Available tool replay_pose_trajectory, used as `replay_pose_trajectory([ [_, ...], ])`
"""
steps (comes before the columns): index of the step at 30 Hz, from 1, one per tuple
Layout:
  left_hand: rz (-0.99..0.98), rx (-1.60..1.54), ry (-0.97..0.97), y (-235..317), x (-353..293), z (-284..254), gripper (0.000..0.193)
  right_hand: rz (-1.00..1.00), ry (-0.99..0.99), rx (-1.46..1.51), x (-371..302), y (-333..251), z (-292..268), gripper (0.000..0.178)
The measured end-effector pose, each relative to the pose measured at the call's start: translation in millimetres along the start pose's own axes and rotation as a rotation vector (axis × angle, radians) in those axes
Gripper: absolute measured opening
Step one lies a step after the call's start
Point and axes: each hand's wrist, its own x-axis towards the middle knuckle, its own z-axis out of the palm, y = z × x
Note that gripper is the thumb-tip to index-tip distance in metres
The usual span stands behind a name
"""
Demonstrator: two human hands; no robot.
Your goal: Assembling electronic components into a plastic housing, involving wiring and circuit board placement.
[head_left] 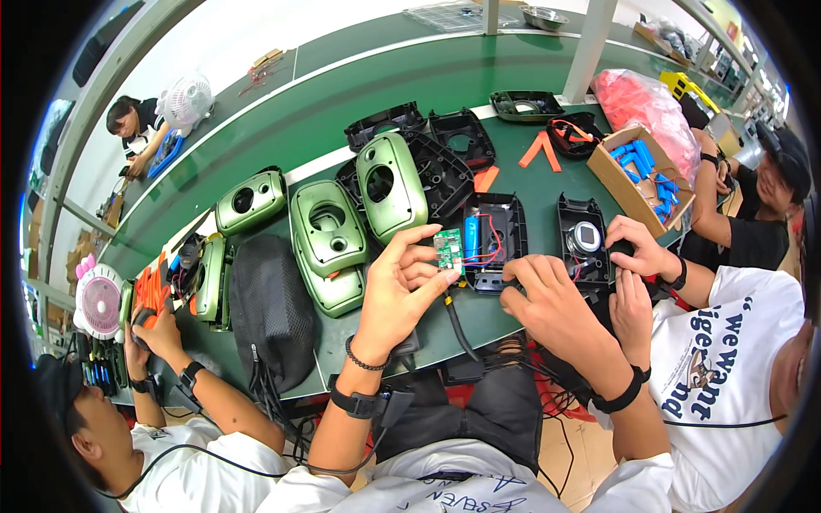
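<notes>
Left hand (400, 278): fingertips and thumb pinch a small green circuit board (450, 250) by its edges, held up at the left side of the open black housing (506, 214) on the desk (530, 184). Right hand (547, 295): fingers curled at the housing's near right corner; can't tell if it grips anything.

Risks as I see them:
1. Red wires (491, 256) loop from the board side into the housing. Lift or twist the board too far and a joint could tear.
2. Blue cell (471, 234) sits right by the board. If it's live, bare contacts or a loose lead touching could short it.
3. Black cable (460, 327) hangs toward the desk's near edge. A snag there could drag the housing, if they're connected.
4. Thumb and fingers are on the board itself; too hard a squeeze may stress parts.
5. Co-worker's hand (640, 248) is near on the right; a bump could jolt the right arm.
</notes>
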Motion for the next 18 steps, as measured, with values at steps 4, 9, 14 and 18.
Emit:
replay_pose_trajectory([
  [4, -0.013, -0.010, 0.002, 4, 2, 2, 0.065, 0.256, 0.239, 0.398, -8, 9, -3, 0.018],
  [9, -0.041, 0.049, -0.010, 29, 7, 20, 0.063, 0.806, 0.623, 1.044, -29, 22, 14, 0.012],
  [14, -0.067, 0.095, -0.092, 29, 16, 49, 0.065, 0.730, 0.595, 1.064, -27, 15, 16, 0.013],
  [18, -0.099, 0.013, -0.196, 13, 29, 56, 0.064, 0.666, 0.479, 1.070, -18, 7, 6, 0.015],
])
